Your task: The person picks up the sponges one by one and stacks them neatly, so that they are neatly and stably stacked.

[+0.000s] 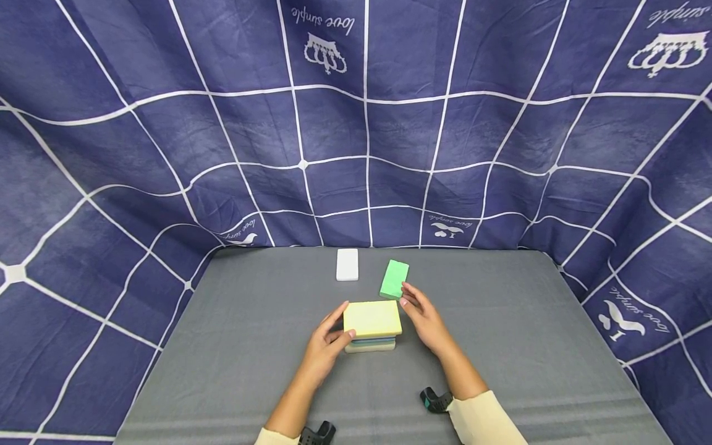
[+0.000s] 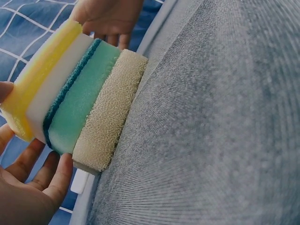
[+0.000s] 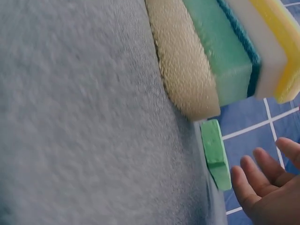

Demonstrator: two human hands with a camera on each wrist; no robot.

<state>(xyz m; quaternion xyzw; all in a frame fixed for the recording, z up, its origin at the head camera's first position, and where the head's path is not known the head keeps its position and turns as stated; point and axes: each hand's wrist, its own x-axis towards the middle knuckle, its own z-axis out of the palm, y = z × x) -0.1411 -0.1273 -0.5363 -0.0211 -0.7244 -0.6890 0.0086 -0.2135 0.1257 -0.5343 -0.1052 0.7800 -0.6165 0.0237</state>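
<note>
A stack of sponges stands on the grey cloth. Its yellow sponge (image 1: 371,318) is on top, above a white layer (image 2: 58,84), a green sponge (image 2: 84,98) with a dark teal scouring face, and a beige porous sponge (image 2: 112,108) at the bottom. My left hand (image 1: 324,353) grips the left end of the yellow sponge, its thumb at the near edge and its forefinger at the far corner. Just off the stack's right end, my right hand (image 1: 425,321) holds nothing, fingers relaxed. Those fingertips are close to a bright green block (image 1: 394,279); contact cannot be told.
A white block (image 1: 347,264) lies farther back on the grey cloth-covered table (image 1: 250,346), left of the green one. A blue curtain (image 1: 400,130) with white grid lines hangs behind and along both sides.
</note>
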